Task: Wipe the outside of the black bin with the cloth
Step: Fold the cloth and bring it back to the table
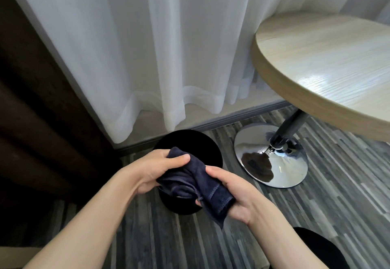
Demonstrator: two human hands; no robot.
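Note:
A round black bin (202,142) stands on the floor by the curtain, seen from above. Both hands hover over it and hide its middle and front rim. A dark navy cloth (196,182), bunched and creased, is held above the bin. My left hand (156,169) grips the cloth's upper end, thumb on top. My right hand (236,190) holds the lower end, where a stitched hem hangs down. The cloth does not touch the bin's outer wall.
A round wooden table (329,63) on a black post with a chrome disc base (272,163) stands to the right of the bin. White sheer curtains (147,47) hang behind, a dark brown drape (42,120) at the left. Striped grey flooring (316,205) runs all around.

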